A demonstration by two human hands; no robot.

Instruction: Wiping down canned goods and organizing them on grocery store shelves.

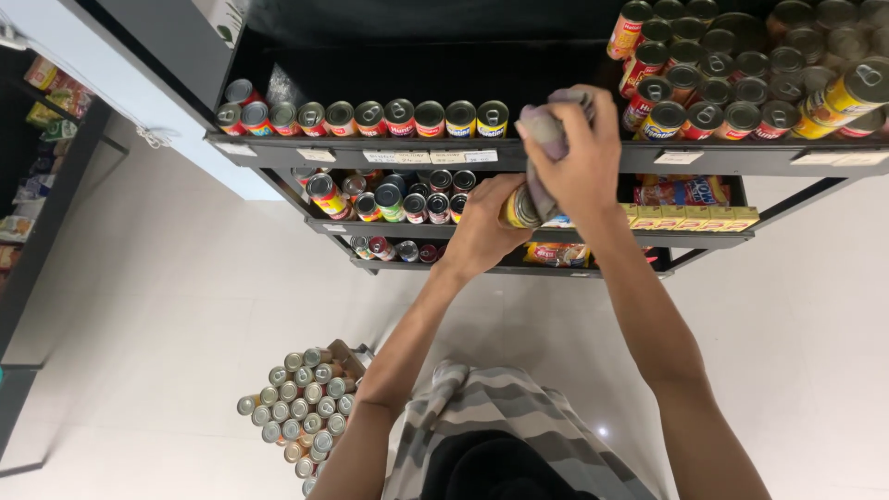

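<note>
A black three-tier shelf (463,156) stands on a pale tiled floor (167,306). In front of it, the left hand (482,227) has its fingers wrapped around one yellow tin can (520,207), held level with the middle tier. The right hand (579,153) bunches one grey cloth (542,130) against that can, fingers closed on it. Nine cans line the top tier's left front row (366,118). A box of cans (301,407) sits on the floor.

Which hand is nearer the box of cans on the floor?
Left. The left hand grips a can above the box of cans; the right hand with the cloth is higher and further right.
</note>
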